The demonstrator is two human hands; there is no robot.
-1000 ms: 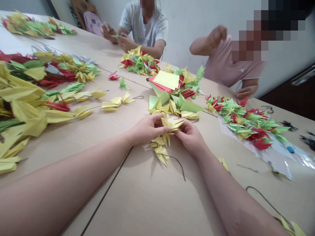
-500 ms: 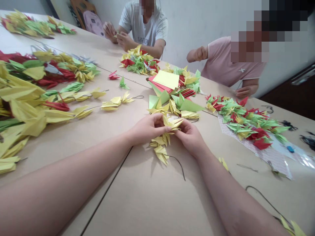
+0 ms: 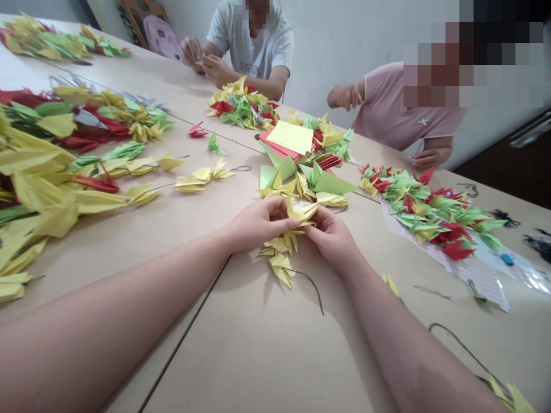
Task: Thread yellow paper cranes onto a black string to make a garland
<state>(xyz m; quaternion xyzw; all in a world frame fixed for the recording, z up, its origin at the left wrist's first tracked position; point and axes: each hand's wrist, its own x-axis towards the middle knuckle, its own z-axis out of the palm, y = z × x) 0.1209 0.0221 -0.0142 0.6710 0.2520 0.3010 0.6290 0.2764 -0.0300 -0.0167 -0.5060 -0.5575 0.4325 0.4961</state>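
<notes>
Between my two hands is a yellow paper crane (image 3: 302, 213). My left hand (image 3: 264, 223) pinches it from the left, thumb on the near side. From the right, the fingers of my right hand (image 3: 329, 232) close on its other side; their tips are partly hidden. Below it hang or lie more yellow paper cranes (image 3: 282, 269), strung together, and a dark cord (image 3: 312, 284) trails from the lowest onto the table (image 3: 258, 344). Just beyond my hands lie further yellow cranes (image 3: 331, 199) and green paper (image 3: 331, 182).
A stack of coloured paper squares (image 3: 290, 137) lies beyond my hands. Piles of folded cranes sit at the left (image 3: 47, 172) and right (image 3: 434, 206). Black cords (image 3: 505, 218) lie at the far right. Two people sit across, one in a white shirt (image 3: 262, 51), one in pink (image 3: 383, 109).
My hands and the yellow crane stay almost in place. Across the table, the fingers of the person in pink have opened a little.
</notes>
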